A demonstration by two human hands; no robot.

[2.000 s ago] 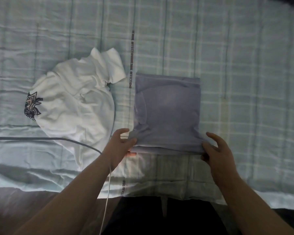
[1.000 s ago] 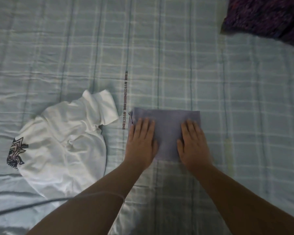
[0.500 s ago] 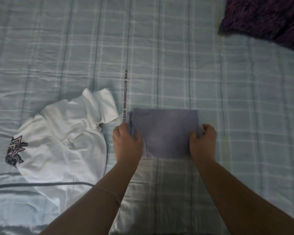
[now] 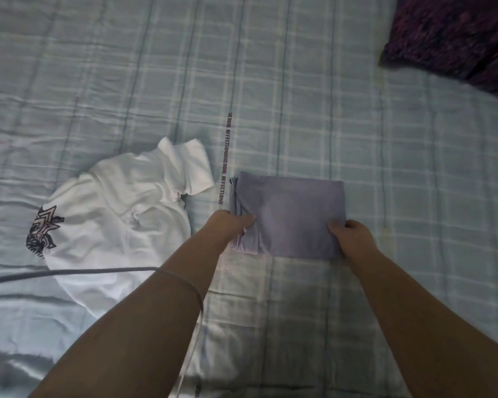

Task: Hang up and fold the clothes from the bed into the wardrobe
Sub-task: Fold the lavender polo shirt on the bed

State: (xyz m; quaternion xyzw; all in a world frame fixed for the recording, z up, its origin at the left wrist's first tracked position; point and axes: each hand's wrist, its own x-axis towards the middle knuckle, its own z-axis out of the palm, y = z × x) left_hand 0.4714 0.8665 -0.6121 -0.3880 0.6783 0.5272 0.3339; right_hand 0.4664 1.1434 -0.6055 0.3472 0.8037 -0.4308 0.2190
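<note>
folding step, near its end: lilac garment (image 4: 289, 214) lies on the bed (image 4: 299, 81) as a compact, nearly square packet, directly in front of the person and just right of the white shirt (image 4: 121, 219). left hand (image 4: 230, 224) is closed on the packet's left edge, fingers curled over the loose layered folds there; right hand (image 4: 350, 231) is pinched on the near right corner, thumb on top. judged from this grip at both sides, the packet is ready either for lifting or for one last tidy of the left edge, where several layers splay out unevenly. the next move calls for keeping both sides clamped and level so the soft layers do not slide apart, then carrying the packet to the wardrobe, which is out of view. the garment reads as thin, matte knit, limp, with soft rounded fold lines and no stiffness. the white shirt is unfolded and crumpled into a rounded heap, one short sleeve sticking up toward the far side and a dark printed motif at its left; it appears to be the next piece for folding or hanging. the bed cover is pale green-blue plaid, lightly wrinkled, with a narrow strip of printed lettering running between the two garments. a thin grey cable (image 4: 69, 272) crosses the white shirt's near edge and the left forearm. a dark purple textured fabric (image 4: 457, 33) lies at the far right, well apart.
</note>
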